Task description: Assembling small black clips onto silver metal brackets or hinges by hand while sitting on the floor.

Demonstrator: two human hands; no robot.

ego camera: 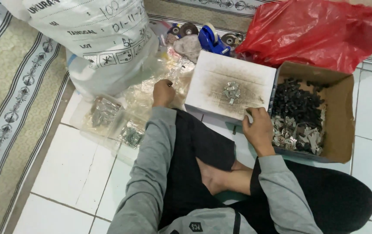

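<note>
White box (214, 82) on tiled floor (71, 173)

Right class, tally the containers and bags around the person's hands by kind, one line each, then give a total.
White box used as a work surface: 1
Open cardboard box of small parts: 1
Red plastic bag: 1
Large white printed sack: 1
Small clear bags of metal parts: 2
Total: 6

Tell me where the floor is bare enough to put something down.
Bare white floor tiles lie between the patterned rug and the grey left sleeve. Crowded: clear plastic bags by the left hand, brown cardboard box.
</note>
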